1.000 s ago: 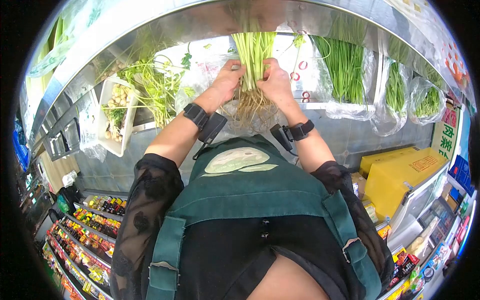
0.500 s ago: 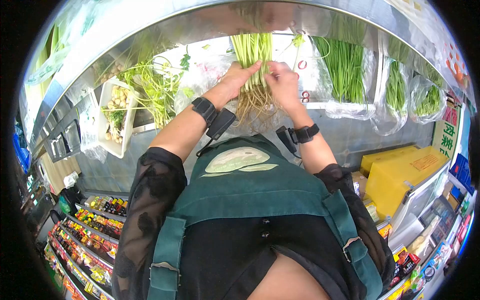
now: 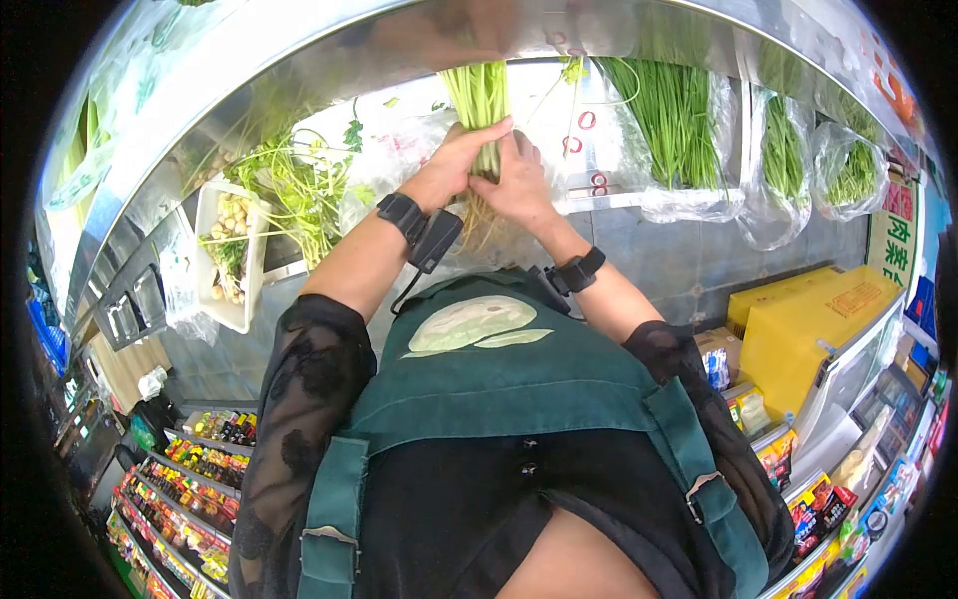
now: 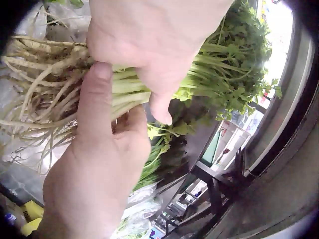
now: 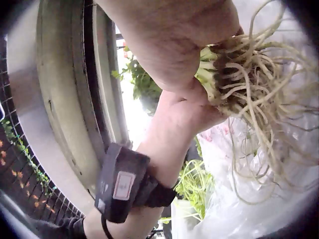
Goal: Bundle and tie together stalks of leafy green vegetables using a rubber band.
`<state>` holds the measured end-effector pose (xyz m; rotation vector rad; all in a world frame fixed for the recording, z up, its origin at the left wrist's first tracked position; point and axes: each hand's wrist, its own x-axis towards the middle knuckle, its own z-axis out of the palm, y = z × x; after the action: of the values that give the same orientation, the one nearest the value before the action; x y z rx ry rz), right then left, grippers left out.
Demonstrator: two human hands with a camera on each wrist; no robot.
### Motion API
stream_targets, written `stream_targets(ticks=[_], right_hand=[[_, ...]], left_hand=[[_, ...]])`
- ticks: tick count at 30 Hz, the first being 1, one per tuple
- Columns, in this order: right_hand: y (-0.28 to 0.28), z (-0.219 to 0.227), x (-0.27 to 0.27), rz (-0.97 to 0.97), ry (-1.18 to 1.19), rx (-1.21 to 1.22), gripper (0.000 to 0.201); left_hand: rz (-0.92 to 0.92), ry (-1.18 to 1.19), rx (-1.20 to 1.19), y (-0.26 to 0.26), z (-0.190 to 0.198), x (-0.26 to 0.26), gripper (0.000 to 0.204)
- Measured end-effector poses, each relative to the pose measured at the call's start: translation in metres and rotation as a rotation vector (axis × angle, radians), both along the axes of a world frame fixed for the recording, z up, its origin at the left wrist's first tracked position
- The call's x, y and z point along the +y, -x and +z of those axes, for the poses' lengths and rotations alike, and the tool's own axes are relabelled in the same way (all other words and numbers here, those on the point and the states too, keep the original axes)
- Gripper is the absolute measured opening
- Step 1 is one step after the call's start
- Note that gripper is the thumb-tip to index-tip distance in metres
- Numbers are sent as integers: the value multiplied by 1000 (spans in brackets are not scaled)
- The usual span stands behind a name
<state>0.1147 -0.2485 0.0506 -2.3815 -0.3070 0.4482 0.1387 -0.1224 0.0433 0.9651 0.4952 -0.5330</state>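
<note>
A bunch of leafy celery lies with its pale stalks pointing away from me and its roots toward my apron. My left hand grips the stalks from the left, its thumb lying across them. From the right my right hand holds the bunch just above the roots. In the left wrist view the green leaves spread at the far end, and the long tangled roots hang past the right hand. Soil clings to the root base in the right wrist view.
Loose leafy stems and a white tray of small pale round items stand on the left. Garlic chives lie on the right, with bagged greens beyond. A metal ledge curves across the front. Yellow boxes stand lower right.
My right hand has come in from beside the stalks and now curls round them, close against the left hand. The head view has shifted slightly, with the bunch further left in it.
</note>
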Motion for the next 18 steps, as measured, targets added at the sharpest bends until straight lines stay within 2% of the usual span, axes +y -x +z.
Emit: stream_targets(ticks=[2, 3, 6, 9, 12, 14, 16, 17, 18], right_hand=[[9, 11, 7, 24, 39, -9, 90], [16, 17, 10, 33, 66, -93, 92], [31, 41, 12, 77, 86, -217, 95], [41, 76, 11, 224, 49, -372, 85], [47, 100, 11, 313, 50, -470, 81], [47, 121, 7, 359, 101, -562, 76], [50, 138, 3, 454, 134, -717, 71], [53, 145, 2, 467, 132, -722, 71], [57, 151, 2, 465, 55, -790, 67]], left_hand=[[-30, 113, -4, 3, 7, 8, 44], [-46, 219, 33, 7, 11, 12, 43], [-57, 292, 60, 13, 9, 27, 42], [-58, 396, 24, 23, 8, 31, 47], [-33, 507, -60, 35, 26, 26, 57], [-28, 684, -159, 39, 36, 22, 66], [-4, 684, -203, 44, 51, 17, 70], [12, 683, -239, 47, 59, 15, 74], [24, 684, -248, 51, 66, 14, 74]])
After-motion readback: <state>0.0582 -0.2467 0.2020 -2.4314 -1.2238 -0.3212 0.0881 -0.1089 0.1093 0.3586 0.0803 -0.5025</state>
